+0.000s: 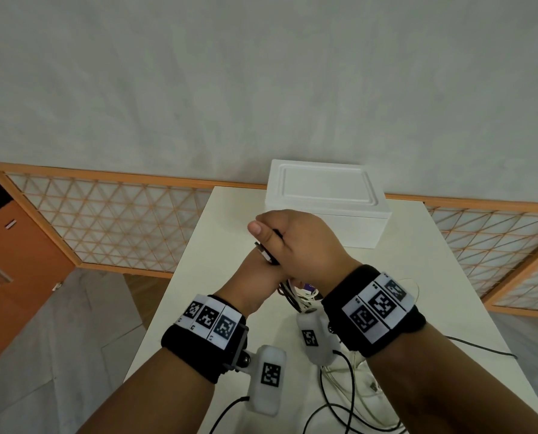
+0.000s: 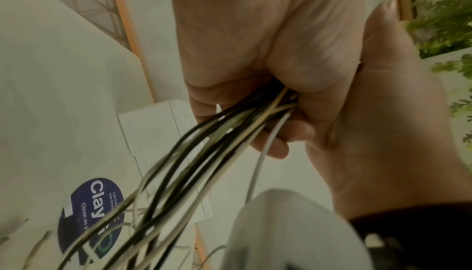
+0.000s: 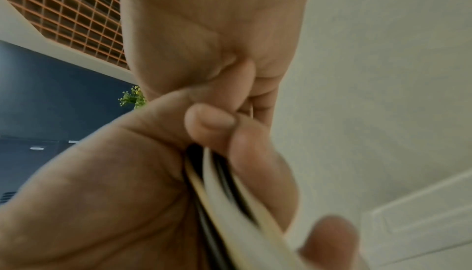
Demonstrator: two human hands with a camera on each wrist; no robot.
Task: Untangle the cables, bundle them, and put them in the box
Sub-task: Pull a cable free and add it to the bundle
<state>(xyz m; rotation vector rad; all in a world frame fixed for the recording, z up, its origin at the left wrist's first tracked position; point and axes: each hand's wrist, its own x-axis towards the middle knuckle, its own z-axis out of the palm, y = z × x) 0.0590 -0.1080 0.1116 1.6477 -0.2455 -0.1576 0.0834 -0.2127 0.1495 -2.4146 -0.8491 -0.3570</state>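
Observation:
Both hands meet above the middle of the table around a bundle of black, white and beige cables (image 1: 288, 292). My left hand (image 1: 255, 277) grips the bundle (image 2: 224, 139) in its fist, the strands fanning out below it. Over it, my right hand (image 1: 302, 242) has its fingers curled round the same cables (image 3: 217, 183), thumb on top. A black cable end with a metal plug (image 1: 266, 253) sticks out between the hands. The white box (image 1: 324, 195) stands behind the hands at the table's back edge, lid on.
More black and white cable (image 1: 355, 386) trails loose on the white table (image 1: 418, 261) below my right wrist. A round dark blue sticker (image 2: 94, 213) lies on the table under the bundle. Orange lattice screens (image 1: 105, 220) stand behind the table.

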